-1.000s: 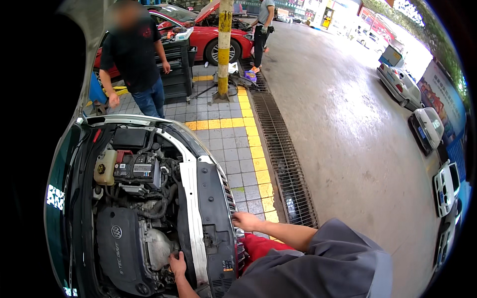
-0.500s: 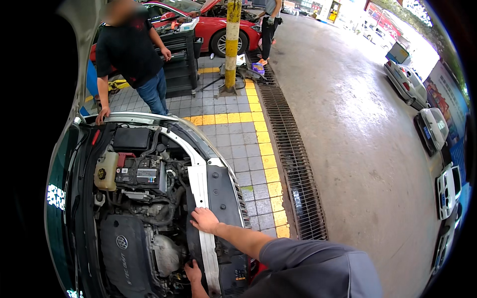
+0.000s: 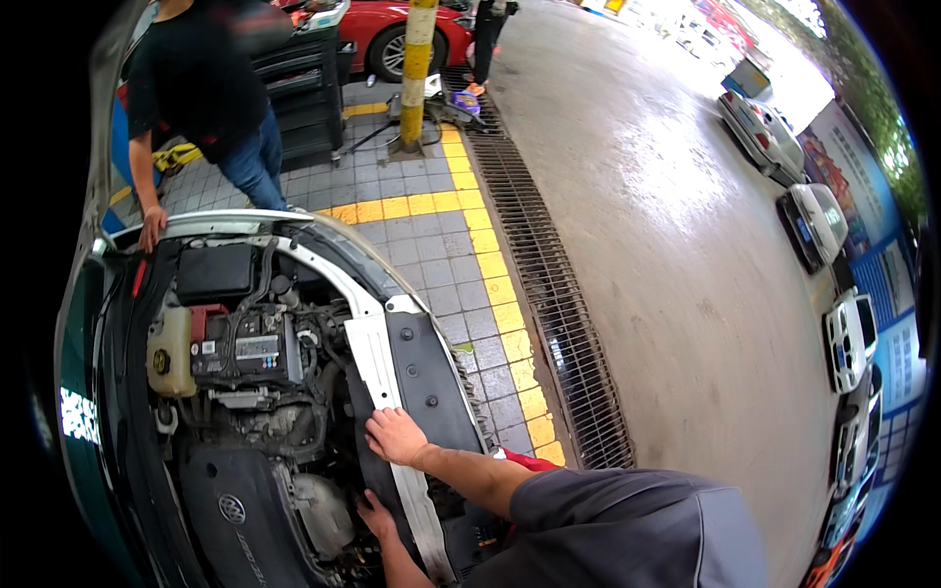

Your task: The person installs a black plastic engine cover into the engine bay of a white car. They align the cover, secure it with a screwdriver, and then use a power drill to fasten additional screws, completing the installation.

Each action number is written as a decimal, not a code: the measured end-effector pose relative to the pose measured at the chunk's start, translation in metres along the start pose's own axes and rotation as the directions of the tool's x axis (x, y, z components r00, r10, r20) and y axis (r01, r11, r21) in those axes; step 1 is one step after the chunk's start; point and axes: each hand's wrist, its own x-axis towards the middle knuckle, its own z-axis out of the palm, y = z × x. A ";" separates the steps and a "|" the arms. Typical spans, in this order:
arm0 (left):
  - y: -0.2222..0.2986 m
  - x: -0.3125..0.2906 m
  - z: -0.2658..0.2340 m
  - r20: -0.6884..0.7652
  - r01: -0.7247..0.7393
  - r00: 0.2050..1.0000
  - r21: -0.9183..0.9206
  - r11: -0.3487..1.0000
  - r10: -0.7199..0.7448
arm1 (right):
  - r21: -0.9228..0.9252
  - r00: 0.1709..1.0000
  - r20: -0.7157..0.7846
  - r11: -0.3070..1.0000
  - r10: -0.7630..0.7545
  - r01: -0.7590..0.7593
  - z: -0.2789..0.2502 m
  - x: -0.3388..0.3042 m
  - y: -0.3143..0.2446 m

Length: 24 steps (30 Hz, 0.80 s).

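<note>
In a car shop, a co-worker beyond the hands leans one hand on the fender. A second ago the right hand was in front of the white metal bar; now it lies on it, fingers slightly spread, so both hands are near the engine cover. The left hand dips beside the grey heat shield; I can't tell what its hidden fingers do.

- Matt plastic is seen on the engine cover.
- The crossbar is finished in smooth painted metal.
- Dull metal is shown by the shield.
- The reservoir is formed of cloudy plastic.
- The sleeve is made of matt cloth.
- Gloss is shown on the floor.
</note>
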 end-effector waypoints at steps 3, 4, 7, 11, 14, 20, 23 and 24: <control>-0.011 0.027 0.016 -0.058 -0.036 0.998 0.004 0.999 0.037 | -0.011 1.000 -0.014 1.000 -0.014 0.014 -0.001 0.006 -0.006; -0.011 0.034 0.022 -0.030 -0.055 0.998 0.000 0.998 0.055 | -0.021 1.000 -0.019 1.000 -0.023 0.022 -0.002 0.008 -0.006; -0.003 0.038 0.024 0.028 -0.016 0.999 -0.041 0.999 0.017 | -0.019 1.000 -0.014 1.000 -0.016 0.016 -0.004 0.007 -0.008; 0.006 0.033 0.022 0.036 -0.043 0.998 -0.030 0.999 0.044 | -0.013 1.000 -0.021 1.000 -0.009 0.009 -0.004 0.006 -0.005; 0.004 0.035 0.020 0.023 -0.068 0.997 -0.012 0.998 0.068 | -0.022 1.000 -0.015 1.000 -0.014 0.014 -0.002 0.008 -0.008; 0.004 0.033 0.021 0.017 -0.062 0.998 -0.009 0.998 0.063 | -0.029 0.999 -0.035 0.999 -0.020 0.019 0.001 0.006 -0.007; 0.003 0.035 0.020 0.018 -0.059 0.998 0.018 0.998 0.059 | -0.024 0.998 -0.058 0.999 -0.027 0.025 0.002 0.006 -0.007; 0.004 0.033 0.021 0.008 -0.066 0.998 0.038 0.997 0.066 | -0.024 0.997 -0.073 0.999 -0.033 0.031 0.003 0.006 -0.006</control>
